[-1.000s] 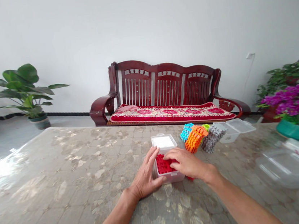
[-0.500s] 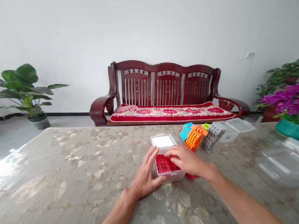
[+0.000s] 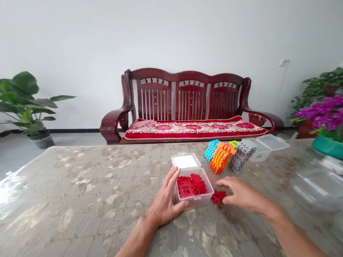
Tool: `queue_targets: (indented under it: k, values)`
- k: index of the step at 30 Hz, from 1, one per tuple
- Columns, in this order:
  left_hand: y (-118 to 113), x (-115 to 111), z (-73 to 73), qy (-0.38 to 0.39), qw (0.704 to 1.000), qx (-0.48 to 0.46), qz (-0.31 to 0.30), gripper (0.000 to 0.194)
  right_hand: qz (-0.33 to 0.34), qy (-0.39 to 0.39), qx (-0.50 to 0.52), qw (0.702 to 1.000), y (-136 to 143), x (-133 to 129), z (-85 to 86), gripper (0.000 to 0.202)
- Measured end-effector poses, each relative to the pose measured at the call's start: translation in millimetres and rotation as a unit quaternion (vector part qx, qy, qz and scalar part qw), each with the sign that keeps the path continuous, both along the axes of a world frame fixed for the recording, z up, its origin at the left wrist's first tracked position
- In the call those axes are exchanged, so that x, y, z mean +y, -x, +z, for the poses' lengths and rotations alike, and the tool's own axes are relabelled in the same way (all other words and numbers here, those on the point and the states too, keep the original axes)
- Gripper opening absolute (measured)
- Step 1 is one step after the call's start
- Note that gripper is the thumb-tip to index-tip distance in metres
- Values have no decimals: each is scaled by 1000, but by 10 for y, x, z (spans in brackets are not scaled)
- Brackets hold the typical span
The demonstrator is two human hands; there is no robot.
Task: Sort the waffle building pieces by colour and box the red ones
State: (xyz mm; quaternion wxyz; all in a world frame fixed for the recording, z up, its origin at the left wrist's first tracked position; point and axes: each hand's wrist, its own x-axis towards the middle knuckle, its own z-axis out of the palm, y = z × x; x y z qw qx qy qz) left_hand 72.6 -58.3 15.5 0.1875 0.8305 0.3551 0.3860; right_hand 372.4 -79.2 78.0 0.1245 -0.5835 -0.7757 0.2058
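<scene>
A translucent plastic box (image 3: 199, 202) stands on the table with its lid (image 3: 185, 161) hinged back. Inside it lie red toy building pieces (image 3: 192, 185), one with a window-like grid. My left hand (image 3: 166, 198) holds the box at its left side, fingers along the wall and thumb by the front corner. Just right of the box, a few loose red pieces (image 3: 218, 197) rest on the tabletop. My right hand (image 3: 245, 194) is beside them, thumb and fingers apart, the thumb close to the pieces. Its palm side is partly hidden.
Blue (image 3: 212, 150), orange (image 3: 222, 157) and grey (image 3: 242, 156) stacks of pieces stand behind on the right, beside another open clear box (image 3: 260, 151). Clear containers (image 3: 325, 186) and a purple flower pot (image 3: 336, 148) are at the right. A wooden bench (image 3: 185, 89) is beyond the table (image 3: 92, 221).
My right hand has moved out of the box to the right, down to the loose red pieces, and its fingers have spread. My left hand has stayed at the box.
</scene>
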Motion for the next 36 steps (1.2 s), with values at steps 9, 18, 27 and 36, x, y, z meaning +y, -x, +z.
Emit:
queue_targets:
  k: [9, 18, 27, 36]
  values:
    - [4, -5, 12, 7, 1000, 2, 3, 89, -6, -17, -48, 999, 50, -131, -220, 38]
    - [3, 6, -2, 3, 1000, 1, 0, 90, -76, -70, -22, 994, -143, -100, -233, 28]
    - [-6, 0, -8, 0, 1000, -7, -1, 88, -28, -183, 16, 983, 368, 205, 259, 28]
    - [1, 5, -12, 3, 1000, 2, 0, 91, 72, -191, -73, 976, 816, 363, 281, 32]
